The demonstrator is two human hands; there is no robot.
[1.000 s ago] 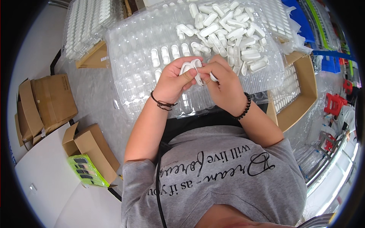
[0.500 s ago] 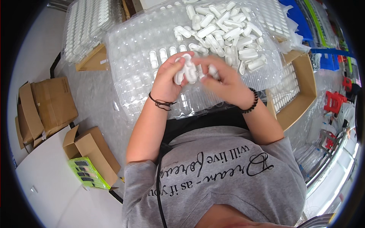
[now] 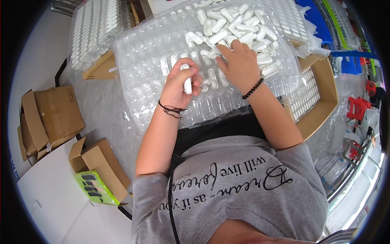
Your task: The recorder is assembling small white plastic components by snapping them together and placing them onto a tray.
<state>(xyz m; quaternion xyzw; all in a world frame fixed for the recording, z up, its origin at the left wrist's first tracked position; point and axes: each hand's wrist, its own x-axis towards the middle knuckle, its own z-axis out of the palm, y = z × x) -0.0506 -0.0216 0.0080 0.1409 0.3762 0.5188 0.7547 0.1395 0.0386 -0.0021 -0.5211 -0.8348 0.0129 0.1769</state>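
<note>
My left hand (image 3: 180, 84) is closed around a white oblong plastic piece (image 3: 187, 83), thumb laid across it. To its right, my right hand (image 3: 240, 67) has its fingers apart at the near edge of a heap of similar white pieces (image 3: 233, 26), fingertips touching or just over them. Both hands are above a clear plastic tray (image 3: 142, 53) with rows of oblong pockets. Several white pieces (image 3: 163, 66) sit in a row of pockets beyond my left hand. A few more (image 3: 212, 77) lie between the two hands.
Filled trays (image 3: 95, 34) are stacked at the far left. On the right, an open cardboard box (image 3: 325, 95) holds more white pieces. Cardboard boxes (image 3: 61, 114) stand on the left, one with a green pack (image 3: 95, 188) against it. Red stools (image 3: 358, 107) are at the far right.
My hands were close together over several white pieces; now they are apart. The right hand has moved up and right to the heap, while the left keeps one piece.
</note>
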